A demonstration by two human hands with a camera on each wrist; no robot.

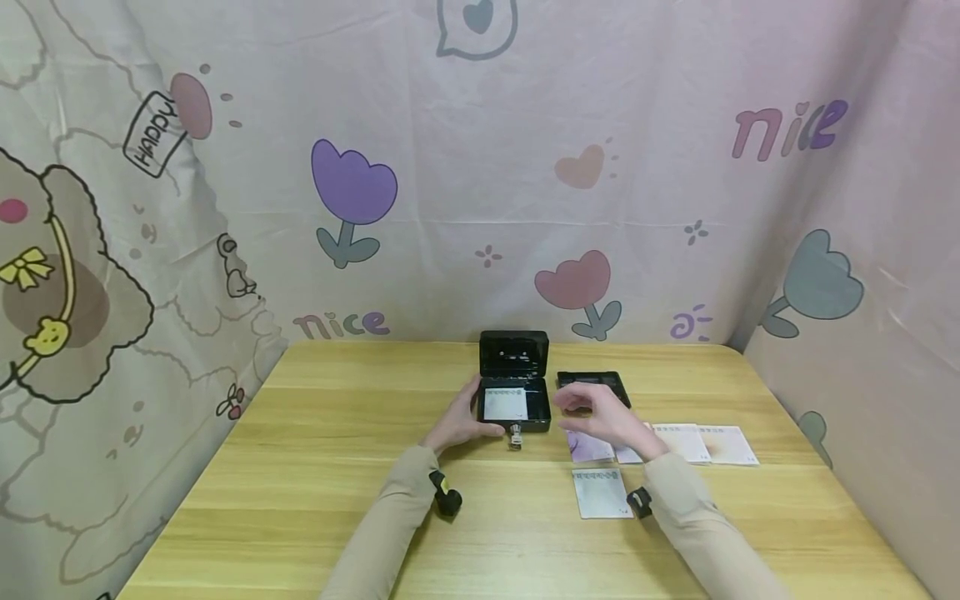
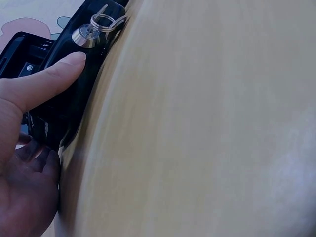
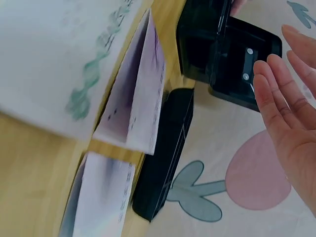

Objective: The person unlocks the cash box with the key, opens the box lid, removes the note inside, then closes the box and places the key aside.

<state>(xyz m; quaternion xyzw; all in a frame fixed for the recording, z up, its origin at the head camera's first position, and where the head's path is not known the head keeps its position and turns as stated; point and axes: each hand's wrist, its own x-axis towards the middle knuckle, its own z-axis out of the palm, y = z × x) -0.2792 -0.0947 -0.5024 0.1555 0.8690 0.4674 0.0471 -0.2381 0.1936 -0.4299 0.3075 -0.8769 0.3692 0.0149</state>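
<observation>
A small black cash box (image 1: 536, 425) stands on the table with its lid raised. A pale printed paper card (image 1: 505, 404) lies inside it. My left hand (image 1: 463, 417) grips the box's left front corner, thumb along the front and fingers around the side. Near the thumb, keys on a ring (image 2: 102, 22) hang from the silver lock (image 2: 86, 36). My right hand (image 1: 600, 410) hovers to the right of the box with loosely bent fingers and nothing in them. Beneath it are a folded purple-tinted card (image 1: 588, 447) and, behind, a black tray (image 1: 622, 387).
Another pale card with green print (image 1: 602, 493) lies nearer the front, by the right wrist. Further right along the row sit a folded white card (image 1: 684, 442) and an orange-tinted one (image 1: 727, 445). A patterned cloth (image 1: 465, 167) hangs behind the table (image 1: 337, 417).
</observation>
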